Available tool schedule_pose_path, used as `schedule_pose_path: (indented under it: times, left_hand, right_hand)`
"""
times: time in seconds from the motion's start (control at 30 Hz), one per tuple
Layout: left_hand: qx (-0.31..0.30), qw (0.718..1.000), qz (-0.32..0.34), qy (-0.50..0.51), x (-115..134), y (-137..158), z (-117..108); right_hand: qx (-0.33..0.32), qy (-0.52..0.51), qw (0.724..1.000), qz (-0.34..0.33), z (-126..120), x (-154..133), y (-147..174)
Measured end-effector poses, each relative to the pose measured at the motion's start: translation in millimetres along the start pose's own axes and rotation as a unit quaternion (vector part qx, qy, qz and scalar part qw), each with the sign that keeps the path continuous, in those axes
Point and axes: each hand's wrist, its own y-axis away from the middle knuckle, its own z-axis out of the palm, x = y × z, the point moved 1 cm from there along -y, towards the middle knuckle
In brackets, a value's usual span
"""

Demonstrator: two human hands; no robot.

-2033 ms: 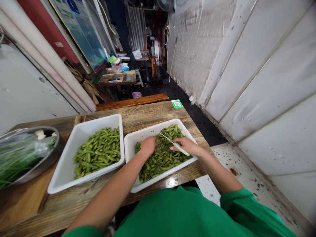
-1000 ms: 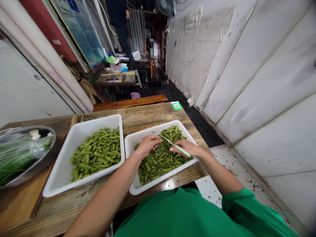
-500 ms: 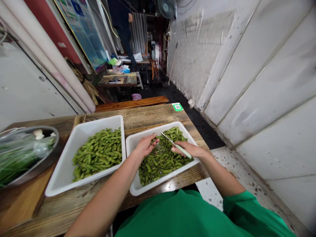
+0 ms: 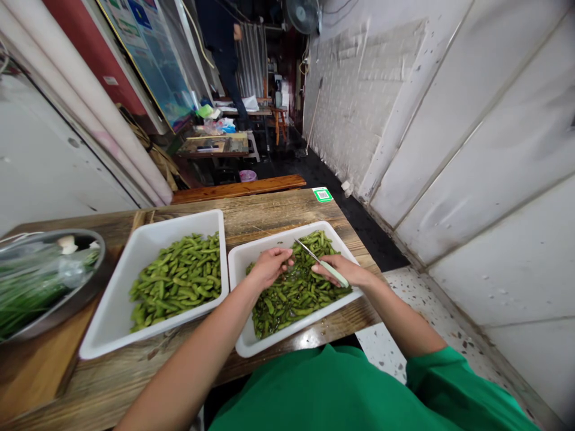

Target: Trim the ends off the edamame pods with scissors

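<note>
Bench (image 4: 269, 209) of weathered wood fills the middle of the scene. On it, the white left tray (image 4: 112, 305) holds a heap of green pods (image 4: 179, 275). Just beside it, the white right tray (image 4: 238, 263) holds darker, wet pods (image 4: 287, 305). Farther left, a metal bowl (image 4: 72, 299) carries long greens (image 4: 27, 299). Over the right tray, the left hand (image 4: 271, 266) curls its fingers near the thumb; whether a pod sits between them cannot be told. Above that tray's right side, the right hand (image 4: 347, 268) grips a pale-green-handled cutting tool (image 4: 335, 273), blade pointing far left. A green-and-white sticker (image 4: 322, 195) lies at the bench's far right corner.
</note>
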Motion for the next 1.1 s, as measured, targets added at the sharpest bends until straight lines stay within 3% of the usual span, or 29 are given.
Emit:
schedule_pose_path:
  times: [0.17,0.37,0.47,0.53,0.63,0.77,0.83,0.9,1.03,1.1]
  left_hand:
    - [0.024,0.989,0.049,-0.137,-6.4,-1.5,-1.9]
    - [0.038,0.991,0.009,-0.129,8.4,7.8,-4.5]
    - [-0.035,0.986,0.009,-0.162,22.2,16.0,-9.6]
    - [-0.089,0.961,0.001,-0.263,28.9,20.1,-11.5]
    - [-0.070,0.914,0.037,-0.398,37.2,23.7,-8.9]
    - [-0.108,0.829,0.115,-0.537,52.4,34.1,-4.4]
    - [-0.049,0.800,0.148,-0.579,64.4,44.2,-14.8]
    - [0.052,0.769,0.176,-0.612,78.5,56.9,-36.2]
    - [0.314,0.650,0.192,-0.665,103.1,80.6,-91.1]
    - [0.350,0.612,0.159,-0.691,105.9,84.6,-105.5]
  right_hand:
    - [0.030,0.100,0.994,-0.011,-2.7,-2.7,1.4]
    - [0.042,0.152,0.987,-0.010,-3.4,2.8,-2.2]
    - [0.073,0.114,0.991,-0.011,-4.2,9.4,-5.1]
    - [0.088,0.074,0.993,-0.003,-4.6,13.7,-6.3]
    - [0.095,0.051,0.994,-0.005,-4.8,17.3,-6.4]
    - [0.108,0.075,0.991,-0.023,-5.3,16.9,-5.8]
    - [0.107,0.086,0.990,-0.027,-5.9,15.8,-5.5]
    - [0.104,0.096,0.990,-0.031,-6.5,14.5,-5.0]
    - [0.099,0.108,0.989,-0.027,-7.2,11.2,-3.5]
    - [0.095,0.112,0.989,-0.026,-7.0,9.7,-3.0]
